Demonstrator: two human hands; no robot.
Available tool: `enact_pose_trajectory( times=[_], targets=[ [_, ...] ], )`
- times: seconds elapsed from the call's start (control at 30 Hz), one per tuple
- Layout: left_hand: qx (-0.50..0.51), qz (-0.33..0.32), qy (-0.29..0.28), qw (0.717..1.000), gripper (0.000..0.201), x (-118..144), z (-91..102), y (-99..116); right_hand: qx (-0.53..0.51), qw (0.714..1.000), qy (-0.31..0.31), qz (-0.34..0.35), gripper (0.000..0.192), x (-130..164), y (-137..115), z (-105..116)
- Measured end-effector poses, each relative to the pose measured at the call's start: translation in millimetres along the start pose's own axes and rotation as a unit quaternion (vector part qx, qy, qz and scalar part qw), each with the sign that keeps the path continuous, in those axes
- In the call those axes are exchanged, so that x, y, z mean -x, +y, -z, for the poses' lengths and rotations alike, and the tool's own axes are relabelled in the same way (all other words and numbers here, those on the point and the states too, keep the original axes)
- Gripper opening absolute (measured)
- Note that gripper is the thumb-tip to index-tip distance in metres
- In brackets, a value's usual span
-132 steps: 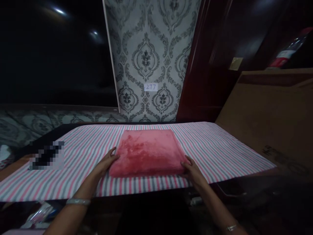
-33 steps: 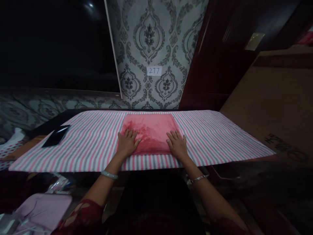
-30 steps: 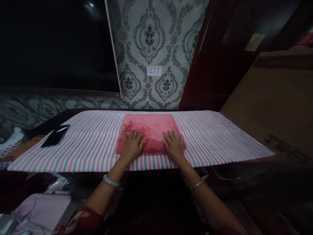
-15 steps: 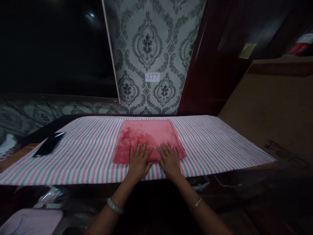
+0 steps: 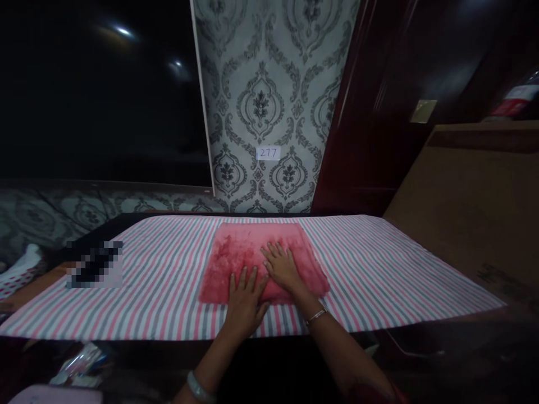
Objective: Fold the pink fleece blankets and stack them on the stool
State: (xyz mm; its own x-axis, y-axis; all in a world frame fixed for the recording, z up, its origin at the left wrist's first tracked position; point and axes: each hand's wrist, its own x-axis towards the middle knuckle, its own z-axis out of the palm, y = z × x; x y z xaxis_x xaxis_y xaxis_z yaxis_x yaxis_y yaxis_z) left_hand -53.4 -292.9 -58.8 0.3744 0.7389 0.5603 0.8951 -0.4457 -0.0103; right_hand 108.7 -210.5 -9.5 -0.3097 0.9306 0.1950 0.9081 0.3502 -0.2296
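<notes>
A: What were the hands doing?

B: The left hand (image 5: 244, 300) lay flat and open on the near edge of the folded pink towel (image 5: 263, 259), holding nothing. The right hand (image 5: 283, 268) pressed flat farther in, fingers spread, likely to smooth it.

A: Where was the towel?

B: In the middle of the striped cloth (image 5: 379, 269), nearer its far edge. A small "277" label (image 5: 268, 153) was stuck on the wall behind.

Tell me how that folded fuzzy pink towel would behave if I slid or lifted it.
The folded fuzzy pink towel would probably droop at its edges when lifted, since it looks like soft plush. Pushed, it likely drags the striped cloth rather than gliding. It lies flat under the left hand and right hand, so rolling seems unlikely.
</notes>
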Motion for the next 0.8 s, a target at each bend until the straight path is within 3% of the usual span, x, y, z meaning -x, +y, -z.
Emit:
enact_pose_trajectory(
  times=[0.1,0.27,0.4,0.53,0.63,0.8],
  targets=[
    [0.008,-0.011,-0.004,1.000,0.063,-7,11.0,-5,-0.011,1.000,-0.006,0.005,0.051,0,3,-2],
    [0.077,0.000,0.007,0.997,0.031,-36,32.7,-15,-0.046,0.999,-0.010,0.026,0.050,-13,3,7],
    [0.042,-0.051,0.076,0.995,0.033,-31,7.2,0,-0.068,0.988,-0.048,0.128,0.051,-32,3,8],
    [0.003,-0.022,0.185,0.982,0.041,-7,-34.2,16,-0.020,0.980,-0.084,0.181,0.053,-55,8,5],
    [0.027,-0.016,0.192,0.981,0.042,1,-44.6,17,0.010,0.984,-0.086,0.158,0.058,-81,19,6],
    [0.061,-0.007,0.171,0.983,0.045,1,-40.6,15,-0.007,0.992,-0.109,0.056,0.058,-125,40,7]
  ],
)
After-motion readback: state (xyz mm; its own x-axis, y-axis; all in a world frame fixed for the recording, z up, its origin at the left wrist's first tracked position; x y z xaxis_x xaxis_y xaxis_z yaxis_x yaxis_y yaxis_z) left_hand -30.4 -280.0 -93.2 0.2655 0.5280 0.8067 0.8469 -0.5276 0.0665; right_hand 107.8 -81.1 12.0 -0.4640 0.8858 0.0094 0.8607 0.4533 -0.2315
